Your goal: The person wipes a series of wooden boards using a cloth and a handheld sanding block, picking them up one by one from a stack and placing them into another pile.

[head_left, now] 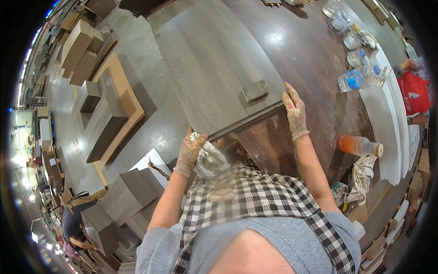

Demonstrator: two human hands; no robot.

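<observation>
A grey wood-grain panel [212,65] lies before me on a dark brown tabletop [308,68], its near end jutting past the table edge. At its near left corner, my gloved left hand [189,154] grips a crumpled white cloth [210,157] against the panel. My gloved right hand [295,114] is at the near right corner, fingers stretched along the side edge and not wrapped around it. Both gloves have a floral print. On the panel, near the right hand, sits a small grey block [256,90].
Plastic bottles [357,78], a bottle of orange liquid [357,145] and a rag [362,176] line the table's right side, beside white boards [383,113]. Stacked grey panels [133,191] stand at left, where a person [73,219] bends. A red bag [414,92] is at far right.
</observation>
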